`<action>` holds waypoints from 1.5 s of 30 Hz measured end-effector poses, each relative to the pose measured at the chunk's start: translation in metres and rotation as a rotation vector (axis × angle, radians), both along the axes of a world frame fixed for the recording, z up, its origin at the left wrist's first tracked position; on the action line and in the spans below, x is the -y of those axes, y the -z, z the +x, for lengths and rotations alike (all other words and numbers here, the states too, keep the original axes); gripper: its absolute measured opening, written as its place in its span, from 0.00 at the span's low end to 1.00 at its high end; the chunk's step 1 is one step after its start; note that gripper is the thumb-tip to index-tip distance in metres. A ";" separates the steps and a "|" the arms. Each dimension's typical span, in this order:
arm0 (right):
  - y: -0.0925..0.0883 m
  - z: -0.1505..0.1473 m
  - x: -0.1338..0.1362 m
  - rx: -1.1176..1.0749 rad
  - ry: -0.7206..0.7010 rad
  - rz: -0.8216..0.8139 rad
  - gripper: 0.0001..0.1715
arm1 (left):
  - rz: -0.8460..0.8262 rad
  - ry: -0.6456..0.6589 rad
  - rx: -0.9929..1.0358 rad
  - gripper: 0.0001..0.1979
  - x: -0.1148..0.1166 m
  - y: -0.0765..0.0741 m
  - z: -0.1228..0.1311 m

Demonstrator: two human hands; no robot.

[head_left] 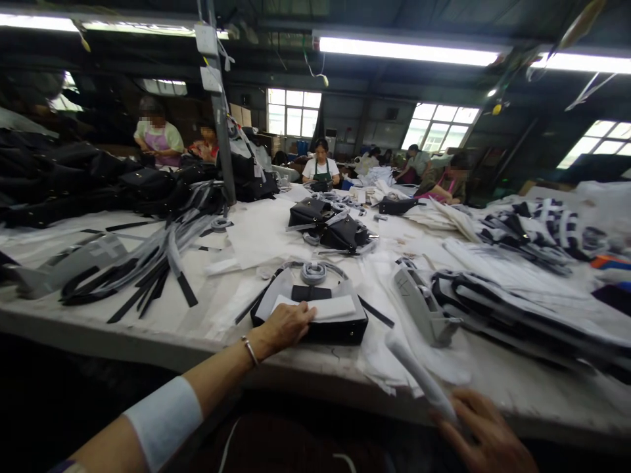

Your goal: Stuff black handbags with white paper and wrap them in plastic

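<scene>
My left hand rests on a black handbag lying flat near the table's front edge, fingers curled over a white paper sheet on top of it. A bracelet sits on that wrist, and a white sleeve band covers the forearm. A coiled grey strap lies just behind the bag. My right hand is at the lower right, closed round the end of a rolled white paper that points up and left over the table edge.
A long white-covered worktable holds black straps at left, more black bags in the middle, a grey tool and striped fabric at right. Several people work at the far end.
</scene>
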State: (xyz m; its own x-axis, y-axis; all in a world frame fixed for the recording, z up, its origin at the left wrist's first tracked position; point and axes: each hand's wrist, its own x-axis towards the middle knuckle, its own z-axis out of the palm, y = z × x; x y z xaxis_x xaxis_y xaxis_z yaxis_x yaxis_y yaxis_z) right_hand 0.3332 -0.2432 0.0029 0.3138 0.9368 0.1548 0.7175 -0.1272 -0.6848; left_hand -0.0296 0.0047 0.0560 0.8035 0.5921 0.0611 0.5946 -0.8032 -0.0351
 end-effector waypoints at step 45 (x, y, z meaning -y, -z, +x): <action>-0.039 -0.126 -0.176 0.803 -0.677 0.629 0.21 | 0.588 -0.008 0.128 0.23 0.033 0.057 0.005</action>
